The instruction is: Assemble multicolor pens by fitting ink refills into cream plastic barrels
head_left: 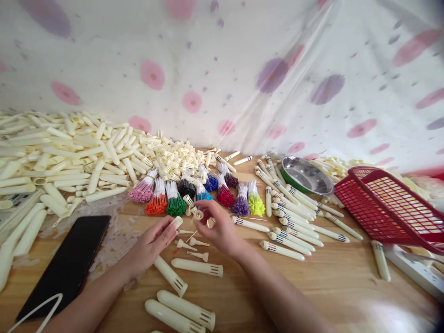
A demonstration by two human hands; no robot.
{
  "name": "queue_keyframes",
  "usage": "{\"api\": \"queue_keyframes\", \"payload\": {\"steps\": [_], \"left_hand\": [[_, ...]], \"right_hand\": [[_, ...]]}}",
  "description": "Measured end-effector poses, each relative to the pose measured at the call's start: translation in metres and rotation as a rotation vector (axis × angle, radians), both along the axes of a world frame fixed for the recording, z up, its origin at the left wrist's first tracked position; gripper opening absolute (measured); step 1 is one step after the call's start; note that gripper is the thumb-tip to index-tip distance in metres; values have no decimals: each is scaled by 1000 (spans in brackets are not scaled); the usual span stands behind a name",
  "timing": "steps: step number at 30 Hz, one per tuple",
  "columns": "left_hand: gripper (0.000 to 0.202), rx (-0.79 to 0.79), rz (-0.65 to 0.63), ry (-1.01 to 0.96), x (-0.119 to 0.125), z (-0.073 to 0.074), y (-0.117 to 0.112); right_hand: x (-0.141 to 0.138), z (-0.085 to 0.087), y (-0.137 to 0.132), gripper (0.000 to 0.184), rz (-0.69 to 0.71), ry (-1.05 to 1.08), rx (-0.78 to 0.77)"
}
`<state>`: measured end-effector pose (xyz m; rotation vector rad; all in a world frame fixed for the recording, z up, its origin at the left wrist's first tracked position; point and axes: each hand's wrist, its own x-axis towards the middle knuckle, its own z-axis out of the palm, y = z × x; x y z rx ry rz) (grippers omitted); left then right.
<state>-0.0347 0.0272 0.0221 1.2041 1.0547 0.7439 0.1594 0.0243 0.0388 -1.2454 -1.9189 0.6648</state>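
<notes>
My left hand (151, 245) is closed on a cream pen barrel (176, 223), its end sticking out past my fingertips. My right hand (218, 229) pinches a small cream pen piece (198, 214) just right of that barrel. Both hands hover over the wooden table (329, 282), above small cream clip parts (194, 243). Loose cream barrels (197, 267) lie near my wrists. Bundles of coloured refills (194, 194) stand in a row just beyond my hands.
A big heap of cream pen shells (62, 152) fills the left. Assembled pens (294, 222) lie at the right, beside a metal bowl (307, 175) and a red basket (391, 208). A black phone (69, 263) lies at the left front. A spotted cloth (243, 69) hangs behind.
</notes>
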Motion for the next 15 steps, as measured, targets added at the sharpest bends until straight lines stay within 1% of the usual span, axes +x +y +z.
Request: {"api": "queue_keyframes", "payload": {"steps": [2,3,5,7,11,15], "left_hand": [[34,109,-94,87,-2,0,-1],[33,159,-129,135,-3,1,-1],[32,232,-166,211,-3,4,-2],[33,266,-196,247,-4,7,-2],[33,283,-243,285,-4,8,-4],[30,274,-236,295,-3,9,-4]], "right_hand": [[7,6,-5,21,20,277,-34],[9,9,-8,18,52,369,-50],[10,11,-12,17,116,451,-82],[9,12,-15,17,150,436,-94],[8,11,-15,17,152,339,-60],[8,13,-14,17,143,262,-47]]}}
